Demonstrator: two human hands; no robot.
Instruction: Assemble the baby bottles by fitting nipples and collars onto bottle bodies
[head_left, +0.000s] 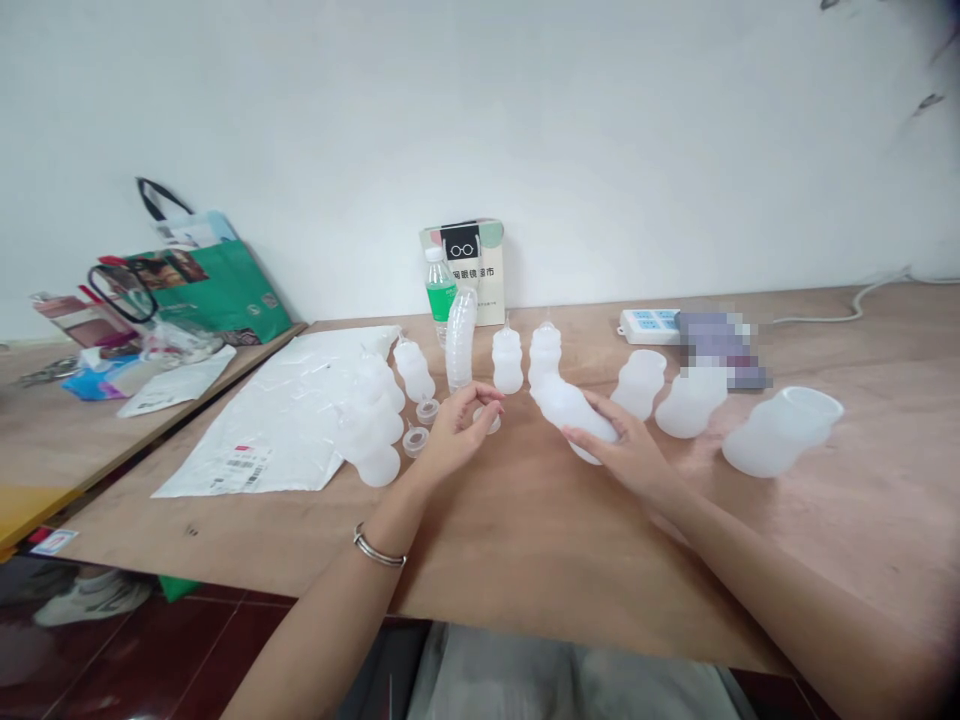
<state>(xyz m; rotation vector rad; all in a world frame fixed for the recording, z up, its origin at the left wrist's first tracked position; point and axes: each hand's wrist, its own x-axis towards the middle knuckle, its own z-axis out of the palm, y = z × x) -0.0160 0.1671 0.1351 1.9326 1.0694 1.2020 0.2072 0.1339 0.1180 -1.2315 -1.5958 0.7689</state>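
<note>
My right hand [619, 440] is wrapped round the lower part of a frosted white plastic bottle [566, 403], which tilts over the table. My left hand [469, 425] hovers left of it, fingers curved and apart. Partly behind its thumb shows a small translucent cap [491, 424]; whether they touch I cannot tell. Two more caps, a rear cap [427, 410] and a front cap [415, 440], lie left of that hand. Behind the hands stand a capped bottle [508, 360] and another capped bottle [545, 345], partly hidden by the held one.
Uncapped bottles, among them a large one [780, 432], stand at right. Several capped bottles [375, 400] cluster beside a white mailing bag [277, 410]. At the back are stacked clear caps [460, 340], a water bottle [439, 290], a paper bag [491, 290] and a power strip [649, 326].
</note>
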